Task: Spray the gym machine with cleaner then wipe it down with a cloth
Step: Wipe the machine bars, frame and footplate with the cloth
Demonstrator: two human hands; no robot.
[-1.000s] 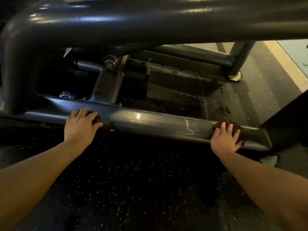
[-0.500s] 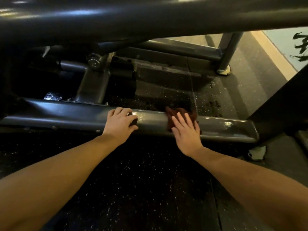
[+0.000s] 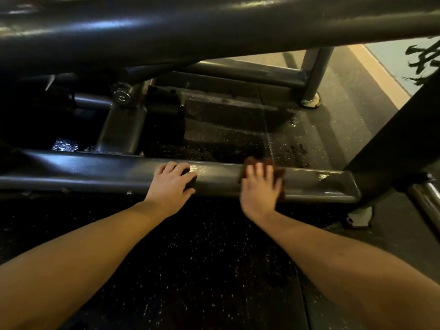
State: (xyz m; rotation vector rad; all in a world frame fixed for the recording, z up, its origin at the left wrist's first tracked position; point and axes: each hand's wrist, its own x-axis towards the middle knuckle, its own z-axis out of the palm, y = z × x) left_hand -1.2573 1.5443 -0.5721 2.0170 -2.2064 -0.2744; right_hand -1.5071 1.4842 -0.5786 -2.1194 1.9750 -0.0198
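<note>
The frame bar (image 3: pixel 95 172) is smooth, glossy grey metal; the cloth (image 3: pixel 280 174) looks soft matt fabric; the floor (image 3: pixel 202 258) is speckled matt rubber.

Left hand (image 3: pixel 171 184) on low frame bar (image 3: pixel 95 170), fingers bent over it. Right hand (image 3: pixel 259 186), blurred, presses brown cloth (image 3: pixel 279 173) flat on same bar.

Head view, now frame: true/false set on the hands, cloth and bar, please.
1. The right hand presses a cloth onto the low frame bar. True.
2. The cloth is white. False: it is dark reddish-brown.
3. The left hand rests on the same bar, left of the cloth. True.
4. Both hands touch the cloth. False: only the right hand does; the left hand is apart from it.
</note>
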